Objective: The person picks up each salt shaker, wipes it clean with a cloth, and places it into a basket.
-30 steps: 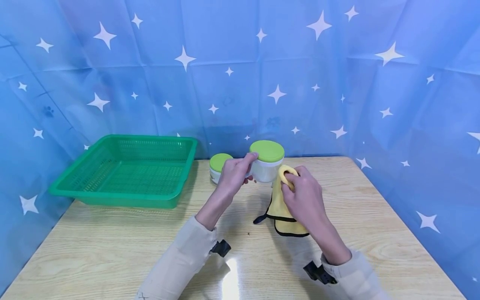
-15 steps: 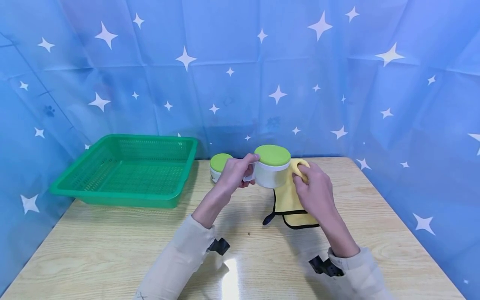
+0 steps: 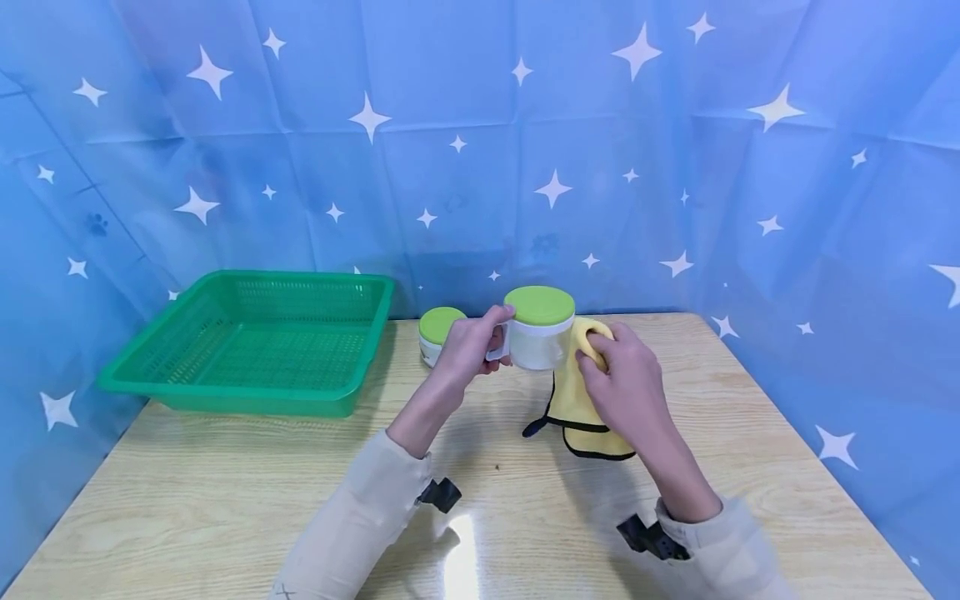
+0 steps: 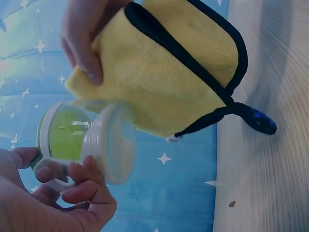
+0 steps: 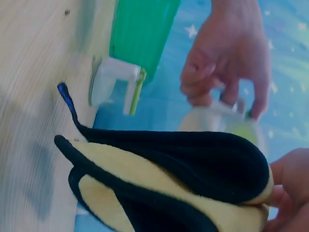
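Note:
My left hand (image 3: pixel 468 348) grips the white handle of a clear plastic jar (image 3: pixel 537 346) with a green lid, its thumb by the lid's edge. The jar is held above the table; in the left wrist view it shows clear walls, with fingers curled through the handle (image 4: pixel 58 181). To its right, my right hand (image 3: pixel 626 379) pinches a folded yellow cloth (image 3: pixel 576 396) with black trim and a dark hanging loop (image 4: pixel 258 121). The cloth lies close against the jar's right side; whether they touch is unclear. In the right wrist view the cloth's dark inner side (image 5: pixel 193 159) shows.
A second green-lidded jar (image 3: pixel 441 325) stands on the table behind my left hand, partly hidden. A green plastic basket (image 3: pixel 262 402) sits at the left. The wooden table (image 3: pixel 225 500) backs onto a blue star-patterned curtain (image 3: pixel 465 83). A small dark speck (image 4: pixel 232 204) lies on the tabletop.
The jar and cloth shifted right and then slightly back left. The right hand moved right and a little up with the cloth. Both hands keep their holds.

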The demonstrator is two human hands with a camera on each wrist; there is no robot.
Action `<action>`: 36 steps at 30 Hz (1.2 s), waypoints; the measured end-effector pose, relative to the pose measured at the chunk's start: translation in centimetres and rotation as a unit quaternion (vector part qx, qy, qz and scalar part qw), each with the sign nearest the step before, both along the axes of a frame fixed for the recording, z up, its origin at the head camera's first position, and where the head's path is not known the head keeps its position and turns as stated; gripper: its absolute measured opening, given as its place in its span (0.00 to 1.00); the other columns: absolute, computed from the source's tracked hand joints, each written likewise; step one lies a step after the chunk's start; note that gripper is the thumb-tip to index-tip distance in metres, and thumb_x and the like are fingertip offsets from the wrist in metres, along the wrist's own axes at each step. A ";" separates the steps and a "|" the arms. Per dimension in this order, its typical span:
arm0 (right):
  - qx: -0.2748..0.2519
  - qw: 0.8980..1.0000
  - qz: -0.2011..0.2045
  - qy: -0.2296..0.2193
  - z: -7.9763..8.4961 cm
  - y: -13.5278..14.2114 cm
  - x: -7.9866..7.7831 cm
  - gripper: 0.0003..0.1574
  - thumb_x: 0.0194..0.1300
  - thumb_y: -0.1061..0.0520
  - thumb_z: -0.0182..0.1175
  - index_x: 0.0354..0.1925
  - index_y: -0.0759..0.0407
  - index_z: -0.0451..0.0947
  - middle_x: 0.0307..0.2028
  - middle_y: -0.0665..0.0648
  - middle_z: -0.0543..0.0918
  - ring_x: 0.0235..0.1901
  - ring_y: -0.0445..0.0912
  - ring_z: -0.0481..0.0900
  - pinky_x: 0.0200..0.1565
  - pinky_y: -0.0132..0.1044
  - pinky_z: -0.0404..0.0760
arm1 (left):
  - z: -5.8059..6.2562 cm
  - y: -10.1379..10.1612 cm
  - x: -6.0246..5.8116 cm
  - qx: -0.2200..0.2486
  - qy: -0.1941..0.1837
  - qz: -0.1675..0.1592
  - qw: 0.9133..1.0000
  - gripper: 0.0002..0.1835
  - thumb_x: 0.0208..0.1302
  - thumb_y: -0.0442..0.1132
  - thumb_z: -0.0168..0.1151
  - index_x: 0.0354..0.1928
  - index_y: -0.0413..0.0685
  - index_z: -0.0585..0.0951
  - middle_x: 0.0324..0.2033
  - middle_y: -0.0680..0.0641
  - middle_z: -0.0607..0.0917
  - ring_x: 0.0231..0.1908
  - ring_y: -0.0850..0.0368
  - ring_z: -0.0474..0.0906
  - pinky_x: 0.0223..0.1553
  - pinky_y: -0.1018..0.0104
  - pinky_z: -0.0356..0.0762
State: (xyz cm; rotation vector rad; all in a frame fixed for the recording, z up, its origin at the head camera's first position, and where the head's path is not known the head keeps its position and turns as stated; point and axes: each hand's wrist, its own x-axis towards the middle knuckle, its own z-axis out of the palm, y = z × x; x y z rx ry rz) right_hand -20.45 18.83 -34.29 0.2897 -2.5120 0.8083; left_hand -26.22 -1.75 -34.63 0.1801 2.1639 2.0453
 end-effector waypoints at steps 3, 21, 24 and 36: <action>0.014 1.000 0.005 0.013 -0.1 -0.8 0.5 0.11 0.67 0.65 0.62 0.45 0.68 0.87 0.43 0.66 0.82 0.34 0.56 0.79 0.34 0.46 0.75 | -0.1 0.0 -0.1 -0.013 0.008 0.025 1.000 0.30 0.67 0.62 0.57 0.17 0.50 0.64 0.17 0.49 0.72 0.24 0.55 0.77 0.26 0.67 0.70; -0.003 1.000 0.005 -0.010 -1.0 1.0 -1.3 0.06 0.68 0.66 0.60 0.36 0.66 0.83 0.31 0.62 0.74 0.24 0.49 0.66 0.29 0.38 0.64 | 0.5 0.0 0.6 0.002 -0.001 0.002 1.000 0.30 0.67 0.61 0.56 0.16 0.48 0.64 0.17 0.47 0.78 0.21 0.55 0.74 0.24 0.68 0.71; -0.018 1.000 0.004 -0.024 -1.2 1.2 -1.7 0.06 0.68 0.65 0.59 0.33 0.64 0.81 0.30 0.60 0.73 0.24 0.48 0.66 0.29 0.38 0.65 | 0.8 -0.3 1.0 0.021 -0.011 -0.014 1.000 0.31 0.68 0.61 0.55 0.15 0.48 0.62 0.18 0.46 0.78 0.21 0.55 0.74 0.25 0.68 0.72; -0.020 0.999 0.005 -0.042 -1.0 1.6 -1.9 0.17 0.71 0.62 0.59 0.24 0.58 0.70 0.26 0.56 0.65 0.21 0.45 0.59 0.28 0.36 0.61 | 1.6 -5.9 2.5 0.059 -0.039 -0.007 0.997 0.33 0.74 0.65 0.49 0.19 0.48 0.63 0.22 0.49 0.76 0.28 0.54 0.78 0.31 0.67 0.74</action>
